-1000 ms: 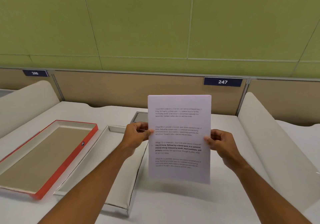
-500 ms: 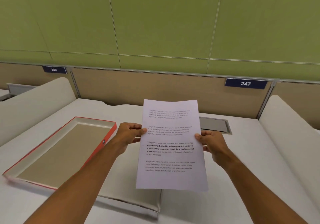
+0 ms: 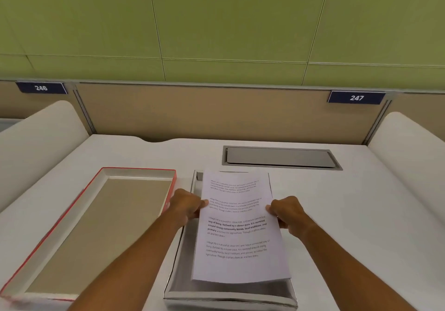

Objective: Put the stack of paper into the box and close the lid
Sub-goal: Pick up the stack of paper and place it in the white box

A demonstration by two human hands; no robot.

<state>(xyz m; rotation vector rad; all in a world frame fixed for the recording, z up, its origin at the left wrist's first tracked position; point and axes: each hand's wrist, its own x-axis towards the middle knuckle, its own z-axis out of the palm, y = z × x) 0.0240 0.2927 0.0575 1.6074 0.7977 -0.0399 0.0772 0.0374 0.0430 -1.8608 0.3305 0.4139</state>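
Observation:
The stack of paper, white sheets with printed text, is tilted nearly flat over the open silver-white box at the centre front. My left hand grips the stack's left edge and my right hand grips its right edge. The paper's far end lies over the box's far rim; its near edge hangs a little above the box floor. The red-edged lid lies upside down to the left of the box, showing a tan inside.
A grey metal cable hatch is set in the white desk behind the box. White curved dividers rise on both sides. A tan partition with number plates 246 and 247 closes the back.
The paper went from upright in front of me to nearly flat and down over the box. Both hands lowered with it, and my view shifted so the box sits at the centre.

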